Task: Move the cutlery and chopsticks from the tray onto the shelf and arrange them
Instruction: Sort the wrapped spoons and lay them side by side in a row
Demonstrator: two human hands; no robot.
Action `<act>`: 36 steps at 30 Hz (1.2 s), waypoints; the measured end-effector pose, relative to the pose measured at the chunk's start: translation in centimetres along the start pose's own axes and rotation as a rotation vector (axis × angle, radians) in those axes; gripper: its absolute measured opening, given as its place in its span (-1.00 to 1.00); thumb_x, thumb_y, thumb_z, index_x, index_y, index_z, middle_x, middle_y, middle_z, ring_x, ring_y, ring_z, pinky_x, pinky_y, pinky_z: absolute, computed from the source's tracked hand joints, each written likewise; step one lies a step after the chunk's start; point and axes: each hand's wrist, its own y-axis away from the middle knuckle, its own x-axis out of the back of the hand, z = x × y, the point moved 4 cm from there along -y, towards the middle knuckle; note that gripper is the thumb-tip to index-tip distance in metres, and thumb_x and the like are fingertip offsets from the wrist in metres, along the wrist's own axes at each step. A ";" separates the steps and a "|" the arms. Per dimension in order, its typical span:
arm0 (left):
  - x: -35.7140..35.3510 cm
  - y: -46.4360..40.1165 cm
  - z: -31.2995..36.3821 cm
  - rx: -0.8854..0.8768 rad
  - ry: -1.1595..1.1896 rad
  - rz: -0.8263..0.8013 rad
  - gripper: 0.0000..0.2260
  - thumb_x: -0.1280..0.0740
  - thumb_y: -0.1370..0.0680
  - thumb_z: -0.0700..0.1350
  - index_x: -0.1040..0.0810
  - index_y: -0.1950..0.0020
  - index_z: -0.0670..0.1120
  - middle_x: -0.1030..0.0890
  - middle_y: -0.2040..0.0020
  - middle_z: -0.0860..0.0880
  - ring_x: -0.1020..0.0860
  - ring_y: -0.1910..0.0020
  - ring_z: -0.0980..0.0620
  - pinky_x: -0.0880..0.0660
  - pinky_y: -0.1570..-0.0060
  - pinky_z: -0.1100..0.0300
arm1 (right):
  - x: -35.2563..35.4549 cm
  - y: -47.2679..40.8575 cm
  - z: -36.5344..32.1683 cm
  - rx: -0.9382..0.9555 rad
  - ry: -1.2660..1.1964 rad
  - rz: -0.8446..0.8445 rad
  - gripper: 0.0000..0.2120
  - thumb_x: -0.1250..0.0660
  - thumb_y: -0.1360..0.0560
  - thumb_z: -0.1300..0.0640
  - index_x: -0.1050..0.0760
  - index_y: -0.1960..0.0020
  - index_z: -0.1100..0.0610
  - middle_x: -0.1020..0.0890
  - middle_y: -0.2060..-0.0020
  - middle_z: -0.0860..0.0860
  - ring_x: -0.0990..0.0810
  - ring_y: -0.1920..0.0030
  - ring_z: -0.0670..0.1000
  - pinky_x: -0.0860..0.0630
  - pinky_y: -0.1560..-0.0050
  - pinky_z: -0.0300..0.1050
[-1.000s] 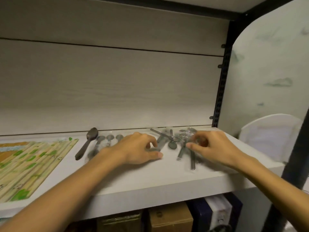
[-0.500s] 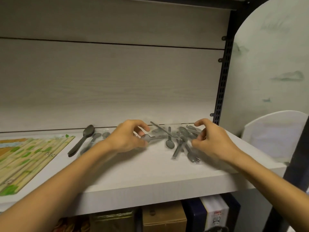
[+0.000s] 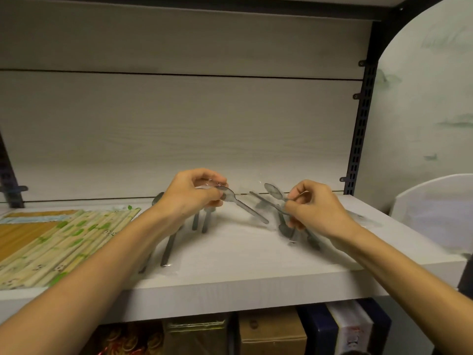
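Observation:
My left hand pinches the bowl end of a grey plastic spoon in a clear wrapper, lifted off the white shelf with its handle slanting down to the right. My right hand grips several wrapped grey spoons, raised above the shelf. A row of wrapped spoons lies on the shelf under my left forearm. Paper-wrapped chopsticks with green print lie in a flat row at the left.
The shelf's wooden back panel rises behind. A black slotted upright stands at the right rear. A white rounded object sits beyond the shelf's right end. Boxes fill the level below.
Both hands have lifted off the shelf. The left hand has raised one wrapped spoon from the pile, and the right hand has gathered and lifted several others.

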 end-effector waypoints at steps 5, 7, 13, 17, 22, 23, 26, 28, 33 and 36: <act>2.0 0.9 0.1 -0.020 -0.009 -0.039 -0.84 -0.33 -0.51 -0.40 -0.59 0.13 -0.16 -0.62 0.08 -0.18 -0.64 0.25 0.02 -0.61 0.12 0.25 | -1.9 0.2 -1.2 -0.071 -0.154 -0.032 -0.96 -0.39 -0.43 0.25 -0.54 0.18 0.19 -0.61 0.34 0.10 -0.49 0.43 -0.05 -0.41 0.36 -0.14; 3.0 1.3 -0.3 0.036 0.028 -0.094 -0.85 -0.31 -0.52 -0.38 -0.56 0.13 -0.15 -0.61 0.11 -0.21 -0.61 0.16 -0.08 -0.60 0.04 0.16 | -2.9 0.4 -1.8 -0.098 -0.191 -0.052 -0.94 -0.39 -0.44 0.20 -0.57 0.18 0.18 -0.62 0.34 0.05 -0.46 0.39 -0.04 -0.36 0.38 -0.18; 5.9 2.1 -1.5 0.225 0.157 -0.111 -0.85 -0.21 -0.56 -0.35 -0.50 0.15 -0.18 -0.63 0.35 -0.12 -0.62 0.19 -0.09 -0.63 0.16 0.18 | -6.5 1.2 -3.4 -0.121 -0.221 -0.136 -0.88 -0.33 -0.51 0.23 -0.60 0.15 0.27 -0.53 0.44 0.04 -0.39 0.55 -0.11 -0.29 0.54 -0.29; 7.6 1.8 -1.8 0.279 0.229 -0.009 -0.90 -0.27 -0.53 -0.21 -0.48 0.17 -0.19 -0.57 0.46 -0.04 -0.64 0.18 -0.14 -0.62 0.08 0.08 | -8.8 1.1 -4.1 -0.133 -0.292 -0.198 -0.91 -0.35 -0.46 0.39 -0.59 0.09 0.25 -0.56 0.35 0.08 -0.48 0.48 -0.10 -0.39 0.40 -0.24; 8.7 1.3 -2.9 0.248 0.207 0.036 -0.75 -0.41 -0.44 -0.40 -0.38 0.20 -0.14 -0.57 0.36 -0.14 -0.63 0.30 -0.07 -0.64 0.21 0.10 | -10.2 0.8 -4.4 -0.143 -0.286 -0.221 -0.89 -0.32 -0.47 0.41 -0.57 0.10 0.26 -0.57 0.43 0.08 -0.53 0.44 0.02 -0.48 0.40 -0.18; 8.6 1.2 -3.1 0.259 0.243 0.022 -0.74 -0.39 -0.44 -0.43 -0.37 0.14 -0.14 -0.58 0.26 -0.19 -0.63 0.26 -0.10 -0.65 0.19 0.05 | -10.5 0.8 -4.4 -0.148 -0.290 -0.226 -0.88 -0.30 -0.47 0.42 -0.56 0.10 0.25 -0.58 0.44 0.08 -0.54 0.47 0.02 -0.49 0.40 -0.17; 8.1 1.1 -3.5 0.297 0.322 0.010 -0.67 -0.39 -0.43 -0.46 -0.39 -0.05 -0.15 -0.55 0.15 -0.23 -0.61 0.26 -0.09 -0.65 0.18 0.00 | -10.9 0.6 -4.2 -0.171 -0.313 -0.230 -0.84 -0.25 -0.49 0.43 -0.53 0.09 0.23 -0.60 0.38 0.18 -0.55 0.53 -0.01 -0.49 0.46 -0.22; 7.8 0.9 -3.7 0.318 0.324 0.014 -0.61 -0.39 -0.43 -0.45 -0.40 -0.15 -0.13 -0.57 0.23 -0.18 -0.57 0.37 -0.01 -0.65 0.20 0.07 | -10.8 0.4 -4.0 -0.176 -0.309 -0.211 -0.84 -0.25 -0.49 0.43 -0.53 0.11 0.22 -0.59 0.38 0.18 -0.55 0.54 -0.02 -0.49 0.48 -0.23; 7.3 -0.1 -3.6 0.351 0.369 0.031 -0.51 -0.40 -0.42 -0.43 -0.40 -0.25 -0.05 -0.64 0.12 -0.22 -0.54 0.40 -0.01 -0.47 0.44 0.23 | -10.4 0.1 -3.4 -0.175 -0.257 -0.203 -0.85 -0.26 -0.49 0.42 -0.52 0.13 0.22 -0.58 0.43 0.15 -0.49 0.59 -0.05 -0.41 0.54 -0.28; 6.5 -0.5 -3.7 0.360 0.328 -0.011 -0.50 -0.43 -0.41 -0.40 -0.41 -0.25 -0.05 -0.65 0.18 -0.17 -0.50 0.44 0.05 -0.41 0.39 0.22 | -10.9 0.1 -3.1 -0.187 -0.251 -0.227 -0.86 -0.25 -0.49 0.43 -0.50 0.09 0.23 -0.60 0.39 0.21 -0.50 0.57 -0.01 -0.51 0.47 -0.21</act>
